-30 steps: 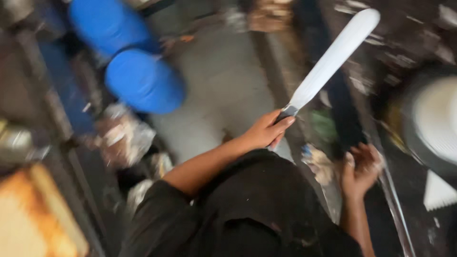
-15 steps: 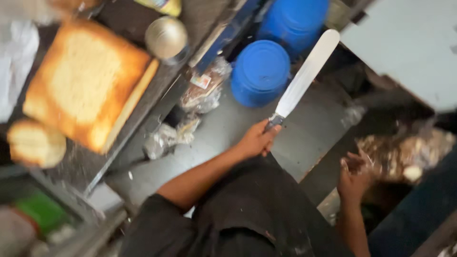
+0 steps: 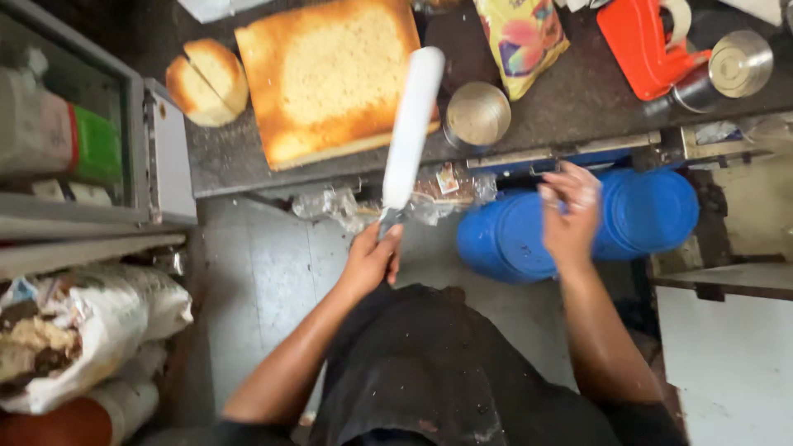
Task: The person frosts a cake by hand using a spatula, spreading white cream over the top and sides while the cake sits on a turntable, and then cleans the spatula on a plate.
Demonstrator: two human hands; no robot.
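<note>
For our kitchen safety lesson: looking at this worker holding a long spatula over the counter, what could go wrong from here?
1. The left hand holds the long white-coated spatula only by its handle end; the blade might gouge the sponge cake slab beneath its tip.
2. The steel cup sits close beside the blade and could be knocked.
3. The right hand hangs empty, steadying nothing.

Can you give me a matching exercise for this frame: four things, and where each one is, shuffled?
Things:
1. palette knife
2. sponge slab
3. blue drums
4. red tool

Places:
a. below the counter edge, behind the right hand
b. counter, far right
c. held in the left hand
d. counter, beside the small split round cake

Pairs: 1-c, 2-d, 3-a, 4-b
</note>
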